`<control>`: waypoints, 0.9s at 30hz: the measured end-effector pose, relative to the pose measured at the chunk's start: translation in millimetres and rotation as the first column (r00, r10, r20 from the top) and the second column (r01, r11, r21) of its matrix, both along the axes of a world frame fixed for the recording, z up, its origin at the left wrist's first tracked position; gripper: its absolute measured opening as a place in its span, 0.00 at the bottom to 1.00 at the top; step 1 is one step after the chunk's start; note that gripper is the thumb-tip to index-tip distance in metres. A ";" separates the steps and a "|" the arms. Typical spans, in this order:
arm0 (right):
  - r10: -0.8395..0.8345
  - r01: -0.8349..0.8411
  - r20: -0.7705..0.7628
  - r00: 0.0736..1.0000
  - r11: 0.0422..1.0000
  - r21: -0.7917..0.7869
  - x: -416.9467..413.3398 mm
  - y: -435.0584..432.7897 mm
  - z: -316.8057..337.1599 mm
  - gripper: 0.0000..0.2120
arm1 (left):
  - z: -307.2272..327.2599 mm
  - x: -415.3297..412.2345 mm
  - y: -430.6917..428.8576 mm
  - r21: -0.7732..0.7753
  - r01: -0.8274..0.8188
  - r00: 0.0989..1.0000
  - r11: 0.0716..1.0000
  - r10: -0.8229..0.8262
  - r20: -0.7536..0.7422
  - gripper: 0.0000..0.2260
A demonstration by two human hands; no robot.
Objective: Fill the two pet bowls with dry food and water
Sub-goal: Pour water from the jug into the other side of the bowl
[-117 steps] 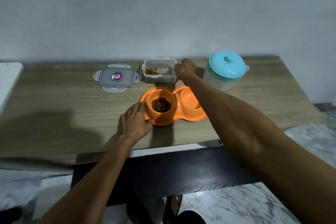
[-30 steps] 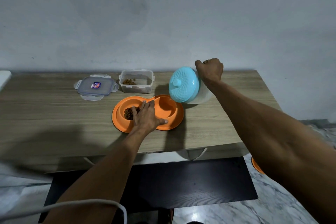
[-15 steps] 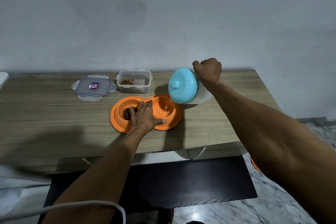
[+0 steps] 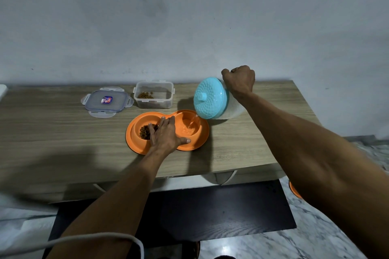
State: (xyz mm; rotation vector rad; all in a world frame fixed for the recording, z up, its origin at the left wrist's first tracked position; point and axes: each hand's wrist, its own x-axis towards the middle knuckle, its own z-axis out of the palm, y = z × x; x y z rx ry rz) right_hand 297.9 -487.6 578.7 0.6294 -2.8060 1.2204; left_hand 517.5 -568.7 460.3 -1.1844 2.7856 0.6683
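While the jug (image 4: 232,111) is tipped over by the right hand (image 4: 239,80), a thin stream of water (image 4: 192,122) runs from under its teal lid (image 4: 207,99) into the right bowl (image 4: 190,129) of the orange double feeder (image 4: 131,132), which lies flat on the table (image 4: 52,132). The right fingers are curled tight at the back of the jug; the handle itself is hidden by the fist. The left hand (image 4: 166,135) lies flat on the bridge between the two bowls, fingers straight and together, thumb spread along the near rim of the right bowl, pressing down and gripping nothing. Just left of those fingertips, the left bowl (image 4: 136,130) already holds dry food (image 4: 145,131), so that half appears done. The right bowl shows only shallow water; pouring to level and setting the jug upright remain. Beyond the left fingertips stands the clear food container (image 4: 154,95), uncovered, with a little kibble inside; its snap lid (image 4: 106,101) lies further left. The feeder sits back from the table's front edge. Bare tabletop extends right of the right knuckles as far as the table's right edge, giving room to stand the jug. The wall (image 4: 189,27) closes off the far side.
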 end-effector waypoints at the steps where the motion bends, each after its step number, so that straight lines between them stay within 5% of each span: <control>1: 0.002 -0.002 0.000 1.000 1.000 -0.004 -0.1 -0.1 -0.1 0.20 | -0.5 0.1 -0.1 0.000 0.000 1.000 1.000 0.000 0.000 0.48; 27: 0.025 -0.025 -0.003 1.000 1.000 0.002 -0.3 -3.9 -1.3 0.18 | -0.6 -1.3 0.3 -0.016 -0.007 1.000 1.000 0.008 0.020 0.48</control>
